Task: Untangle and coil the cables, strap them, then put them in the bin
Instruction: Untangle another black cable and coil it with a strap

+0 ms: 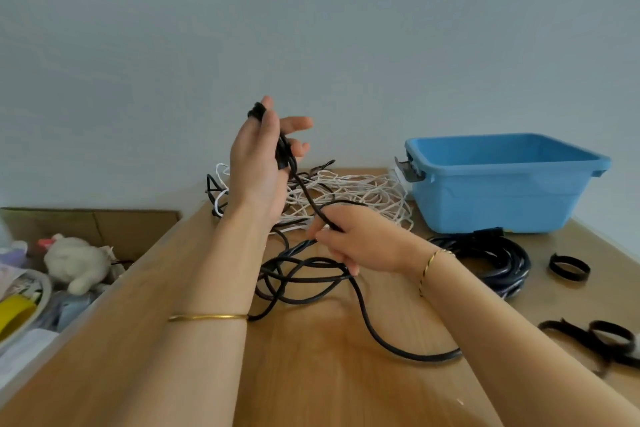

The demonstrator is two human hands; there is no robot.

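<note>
My left hand point(258, 163) is raised above the table and holds the plug end of a black cable point(367, 319) against its palm. My right hand point(353, 239) pinches the same cable lower down, over loose black loops lying on the wooden table point(311, 374). Behind my hands lies a tangle of white cable point(360, 194) mixed with thin black wire. A coiled black cable point(498, 263) rests in front of the blue bin point(502, 191), which stands at the back right and looks empty. Black straps lie at the right: a closed loop point(569, 269) and several more point(602, 340).
An open cardboard box point(104, 222) sits left of the table with a plush toy point(78, 262), a yellow tape roll point(14, 312) and other clutter. A plain wall stands right behind the table. The table's left edge runs diagonally past my left forearm.
</note>
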